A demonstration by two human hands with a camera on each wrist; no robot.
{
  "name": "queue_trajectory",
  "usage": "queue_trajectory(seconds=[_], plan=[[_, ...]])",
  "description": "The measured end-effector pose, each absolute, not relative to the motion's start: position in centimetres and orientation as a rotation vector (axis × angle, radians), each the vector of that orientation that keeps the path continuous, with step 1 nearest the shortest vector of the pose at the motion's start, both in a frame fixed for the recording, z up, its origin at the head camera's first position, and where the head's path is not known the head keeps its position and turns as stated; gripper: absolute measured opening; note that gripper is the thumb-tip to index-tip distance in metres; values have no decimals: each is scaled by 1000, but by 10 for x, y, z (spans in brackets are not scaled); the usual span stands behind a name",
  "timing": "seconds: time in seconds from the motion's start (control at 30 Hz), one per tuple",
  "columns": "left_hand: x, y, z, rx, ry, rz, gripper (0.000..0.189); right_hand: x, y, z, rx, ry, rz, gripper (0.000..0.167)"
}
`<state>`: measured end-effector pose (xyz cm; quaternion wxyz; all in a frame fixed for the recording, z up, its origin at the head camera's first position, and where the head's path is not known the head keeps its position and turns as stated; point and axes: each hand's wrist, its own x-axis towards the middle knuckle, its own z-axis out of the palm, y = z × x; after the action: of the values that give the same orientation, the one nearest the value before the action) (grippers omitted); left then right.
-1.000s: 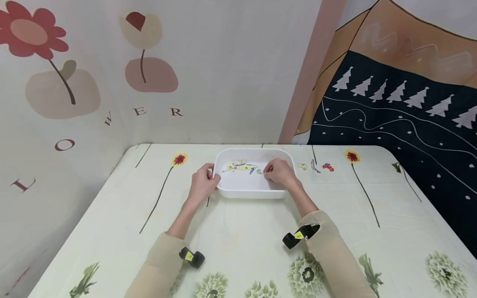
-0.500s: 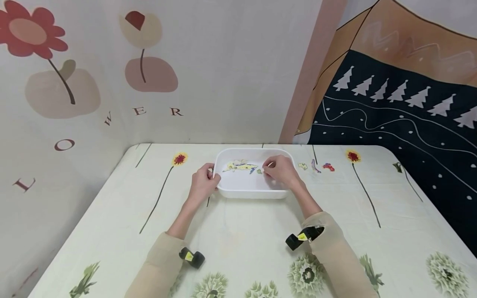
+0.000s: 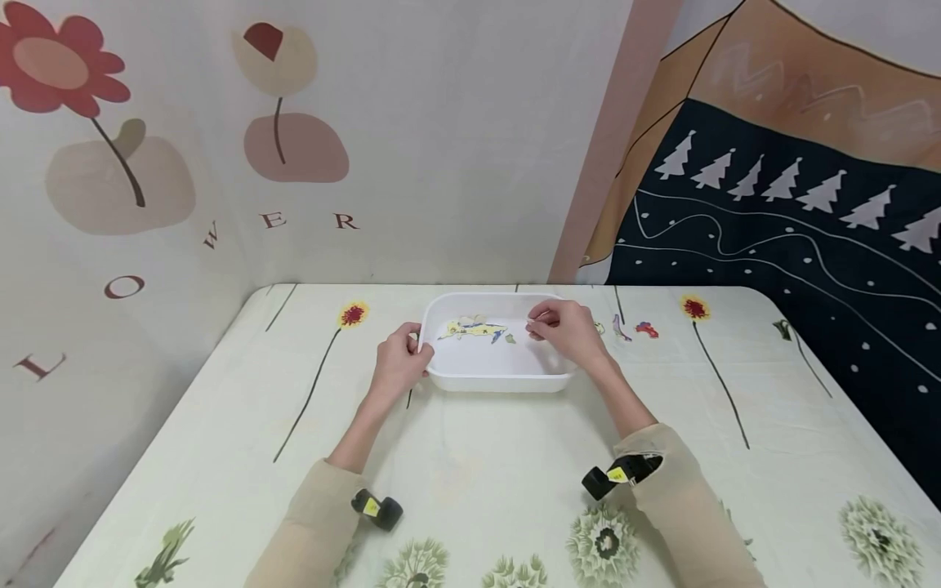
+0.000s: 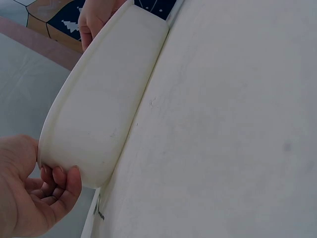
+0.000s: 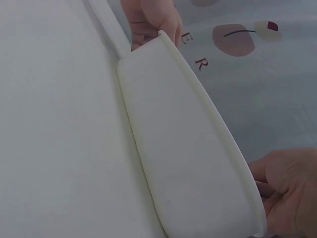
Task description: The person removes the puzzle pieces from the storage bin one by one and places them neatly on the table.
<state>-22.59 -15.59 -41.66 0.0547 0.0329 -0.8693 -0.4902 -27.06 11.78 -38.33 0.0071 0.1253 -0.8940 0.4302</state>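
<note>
A white plastic tray (image 3: 496, 382) with rounded corners stands near the far side of the table. My left hand (image 3: 400, 357) grips its left end, and in the left wrist view curled fingers (image 4: 72, 186) show under the rim. Inside the tray lies a flat yellow and blue cut-out figure (image 3: 476, 329), with a small green piece (image 3: 510, 338) just right of it. My right hand (image 3: 569, 331) hovers over the tray's right end, thumb and fingers loosely bent, nothing visible between them. In the right wrist view the tray wall (image 5: 183, 139) hides its fingertips.
Right of the tray lie a purple piece (image 3: 621, 328), a red piece (image 3: 647, 330) and a yellow-green piece (image 3: 599, 327) partly covered by the right hand. A flower-print cloth (image 3: 470, 457) covers the table, with printed curtains behind.
My right hand has drawn back to the right and up, away from the small green piece. The left hand keeps its hold on the tray, which stays in place.
</note>
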Motion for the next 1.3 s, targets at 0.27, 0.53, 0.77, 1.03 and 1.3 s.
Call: queue_trajectory(seconds=[0.27, 0.53, 0.77, 1.03, 1.3], plan=[[-226, -155, -416, 118, -2648, -1483, 41, -268, 132, -382, 394, -2707, 1363, 10], [-226, -155, -416, 125, -2652, -1484, 41, -266, 151, -378, 326, -2657, 1372, 16], [-225, -155, -416, 128, -2650, -1487, 41, -266, 167, -376, 255, -2669, 1388, 17], [-227, -156, -418, 127, -2651, -1480, 40, -265, 185, -373, 208, -2718, 1361, 21], [-226, -155, -417, 122, -2655, -1483, 40, -265, 205, -369, 146, -2708, 1369, 25]])
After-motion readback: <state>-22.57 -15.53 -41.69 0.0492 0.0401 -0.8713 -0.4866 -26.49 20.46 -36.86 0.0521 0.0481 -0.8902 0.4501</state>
